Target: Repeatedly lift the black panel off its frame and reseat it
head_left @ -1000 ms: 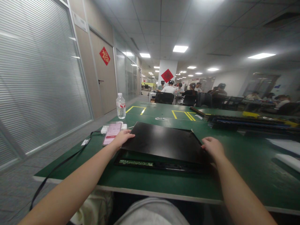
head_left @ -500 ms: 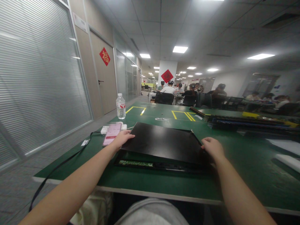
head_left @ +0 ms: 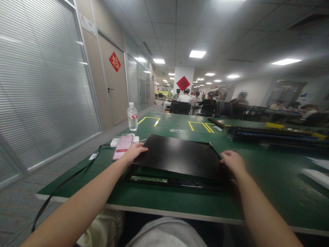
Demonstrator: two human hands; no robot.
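Observation:
A thin, dark flat panel, like a display panel (head_left: 180, 154), lies tilted over a black frame (head_left: 195, 183) on the green table. My left hand (head_left: 135, 152) grips the panel's left edge, thumb on top and the other fingers hidden at the edge. At the right edge, my right hand (head_left: 233, 162) pinches the panel's side with bent fingers. Along the near side of the frame a green circuit board (head_left: 149, 179) shows below the panel's raised front edge. What lies under the rest of the panel is hidden.
A phone (head_left: 122, 147) and a white adapter lie by my left hand, with a black cable (head_left: 69, 176) running off the table. A water bottle (head_left: 132, 116) stands behind them. Dark strips (head_left: 275, 135) are stacked at the right. Several people sit farther back.
Both hands and the panel stay almost where they were. The white sheet at the right edge of the table has shifted to the right.

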